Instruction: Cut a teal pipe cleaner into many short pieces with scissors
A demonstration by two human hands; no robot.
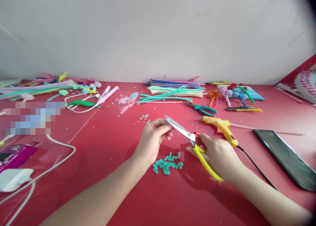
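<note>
My right hand (218, 155) grips yellow-handled scissors (190, 137), their steel blades pointing up and left. My left hand (153, 138) has its fingers pinched together at the blade tips; whatever small piece it holds is hidden by the fingers. Under both hands lies a little heap of several short teal pipe-cleaner pieces (168, 162) on the red table (111, 143).
A yellow glue gun (221, 126) with black cord lies just behind my right hand. Teal pliers (203, 109), bundles of pipe cleaners (170, 91), pipe-cleaner flowers (229, 92), a dark phone (286, 156) at right, white cables and a charger (14, 179) at left.
</note>
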